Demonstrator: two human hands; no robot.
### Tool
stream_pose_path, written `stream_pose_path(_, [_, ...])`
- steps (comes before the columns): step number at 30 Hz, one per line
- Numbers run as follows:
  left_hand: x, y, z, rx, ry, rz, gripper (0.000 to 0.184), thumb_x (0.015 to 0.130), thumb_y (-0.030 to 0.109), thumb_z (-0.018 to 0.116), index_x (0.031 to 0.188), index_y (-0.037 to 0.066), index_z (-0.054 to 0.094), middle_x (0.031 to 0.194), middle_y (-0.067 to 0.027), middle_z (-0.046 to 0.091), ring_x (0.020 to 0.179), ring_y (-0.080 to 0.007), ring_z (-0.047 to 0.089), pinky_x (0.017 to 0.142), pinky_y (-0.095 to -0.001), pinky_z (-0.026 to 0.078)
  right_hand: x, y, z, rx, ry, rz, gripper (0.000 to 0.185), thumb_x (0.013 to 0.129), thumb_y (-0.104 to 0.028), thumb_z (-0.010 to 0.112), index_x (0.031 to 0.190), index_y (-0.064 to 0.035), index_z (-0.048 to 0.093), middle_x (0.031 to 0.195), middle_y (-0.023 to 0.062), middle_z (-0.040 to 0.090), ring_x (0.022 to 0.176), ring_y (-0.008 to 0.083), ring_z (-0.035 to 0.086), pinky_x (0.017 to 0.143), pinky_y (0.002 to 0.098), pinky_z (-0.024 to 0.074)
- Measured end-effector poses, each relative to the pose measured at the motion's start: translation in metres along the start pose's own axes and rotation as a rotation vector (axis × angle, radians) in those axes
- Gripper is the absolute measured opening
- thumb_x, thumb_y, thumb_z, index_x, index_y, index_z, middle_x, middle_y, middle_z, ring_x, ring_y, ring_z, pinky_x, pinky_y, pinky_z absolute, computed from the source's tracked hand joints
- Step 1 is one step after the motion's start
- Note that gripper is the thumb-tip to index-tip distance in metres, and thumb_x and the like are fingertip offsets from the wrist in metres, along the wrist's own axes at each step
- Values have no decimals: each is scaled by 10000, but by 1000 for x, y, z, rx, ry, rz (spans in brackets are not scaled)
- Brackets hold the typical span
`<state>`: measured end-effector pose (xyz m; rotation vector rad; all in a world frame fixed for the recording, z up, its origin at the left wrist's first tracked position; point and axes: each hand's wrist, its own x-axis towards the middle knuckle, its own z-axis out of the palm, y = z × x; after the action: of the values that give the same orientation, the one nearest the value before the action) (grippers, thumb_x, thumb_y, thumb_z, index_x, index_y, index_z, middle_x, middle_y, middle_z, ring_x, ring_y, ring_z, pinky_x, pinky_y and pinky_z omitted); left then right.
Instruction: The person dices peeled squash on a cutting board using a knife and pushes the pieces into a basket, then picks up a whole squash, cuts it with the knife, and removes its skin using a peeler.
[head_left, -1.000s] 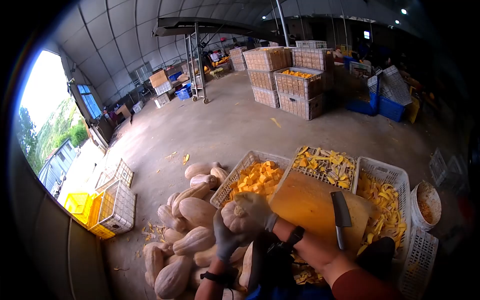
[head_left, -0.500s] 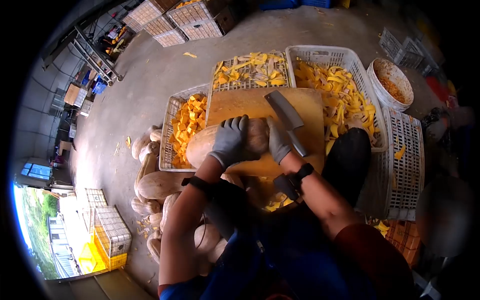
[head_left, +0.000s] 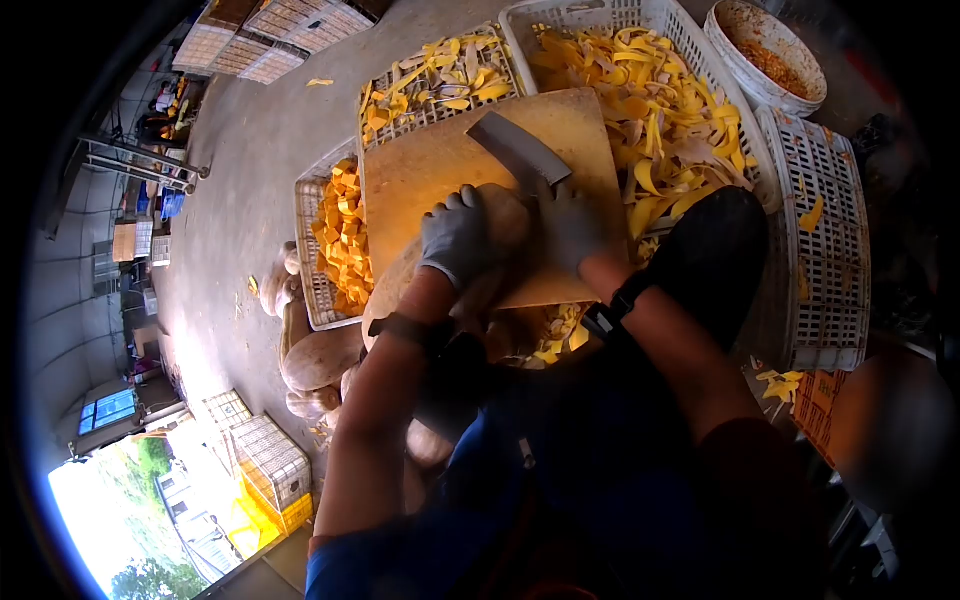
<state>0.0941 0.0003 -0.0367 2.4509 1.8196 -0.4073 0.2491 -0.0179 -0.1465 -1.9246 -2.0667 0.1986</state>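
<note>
A long tan pumpkin [head_left: 508, 216] lies slantwise across the near part of the wooden cutting board [head_left: 420, 175]. My left hand [head_left: 455, 235], in a grey glove, grips it from above with the fingers curled over its top. Beside its right end, my gloved right hand [head_left: 572, 230] is closed around the handle of a cleaver [head_left: 518, 150]. The broad dark blade lies across the board, pointing up and left. The handle is hidden by the hand, which is slightly blurred.
Left of the board, a crate holds orange pumpkin cubes [head_left: 343, 240]. Yellow peels [head_left: 650, 110] fill a crate at the right, and more lie on an upturned crate [head_left: 440, 75] behind. A white bucket [head_left: 765, 60] stands at the back right. Whole pumpkins [head_left: 322, 358] lie on the floor, lower left.
My right hand has left the pumpkin's right end and closed on the cleaver handle. The pumpkin's left end has swung nearer to me under my left hand. The view has turned.
</note>
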Motion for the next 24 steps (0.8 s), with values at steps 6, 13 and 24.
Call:
stream_pose_path(6, [-6,8,2,-56,25,14,812,678,535,711,1160,-51,424,1074,-206,563,1014,-347,556,834,-419,463,-18,41,-84,607,-126,-30,462,846,-101,552,1281,14,443,938,261,609,856,364,630,745,411,503])
stream_pose_path(13, [-20,25,21,111,217,29,759,672,428,722,1189,-32,409,1133,-191,527,1029,-340,531,891,-416,426,-80,28,-151,611,-264,-130,392,903,-156,561,1227,38,457,881,219,610,759,340,634,651,401,505])
stream_pose_path(24, [-13,7,-6,-51,-66,6,748,690,498,719,1155,-17,440,1061,-219,585,968,-378,570,852,-439,450,-86,22,-158,658,-421,-74,242,914,-162,537,1069,4,454,842,215,602,702,344,631,611,414,498])
